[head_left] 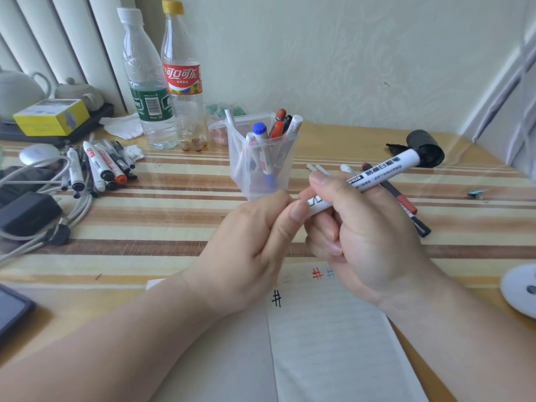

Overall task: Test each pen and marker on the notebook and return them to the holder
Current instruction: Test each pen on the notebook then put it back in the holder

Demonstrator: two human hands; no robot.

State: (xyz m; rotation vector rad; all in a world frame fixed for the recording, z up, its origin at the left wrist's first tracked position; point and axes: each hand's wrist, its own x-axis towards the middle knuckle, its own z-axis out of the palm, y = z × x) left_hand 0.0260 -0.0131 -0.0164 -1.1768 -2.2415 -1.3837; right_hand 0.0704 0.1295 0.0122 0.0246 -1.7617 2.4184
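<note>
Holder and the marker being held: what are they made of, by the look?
Holder: clear, slightly frosted plastic, likely rigid; pens inside show through its walls. Marker in the right hand: seemingly smooth white plastic barrel, faint sheen, black print on it.

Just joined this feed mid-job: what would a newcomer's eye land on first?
At centre frame the left hand and right hand meet, both gripping one white marker. Just behind them stands the clear holder full of markers, and below lies the notebook with black, red and blue hash marks.
</note>
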